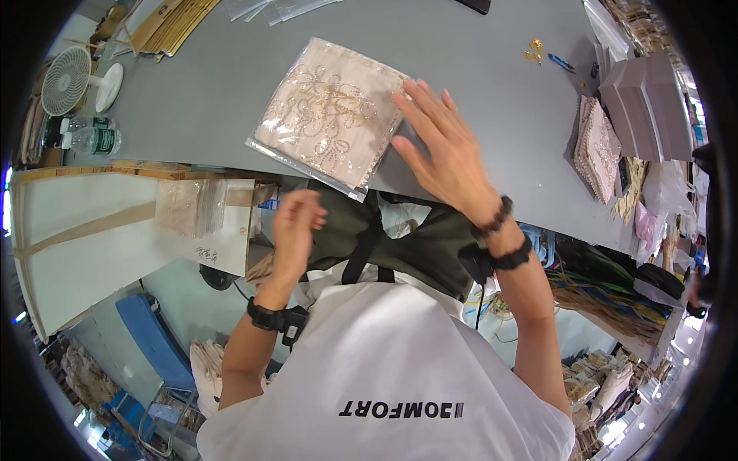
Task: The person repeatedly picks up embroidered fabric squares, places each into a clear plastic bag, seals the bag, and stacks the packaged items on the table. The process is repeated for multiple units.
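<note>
A pale pink cloth piece with a beaded leaf pattern and gold script lies folded in a clear zip bag on the grey table. The bag's near edge, with its zip strip, juts over the table's front edge. My right hand is open, its fingers spread and its fingertips at the bag's right edge. Off the table, left of my lap and below the bag, my left hand has its fingers loosely curled in. Nothing shows in that hand, and it is slightly blurred.
An open carton at the left has clear bags over its side. Water bottles and a white fan stand at the far left. Blue thread snips and small gold pieces lie far right, beyond a pink beaded stack.
</note>
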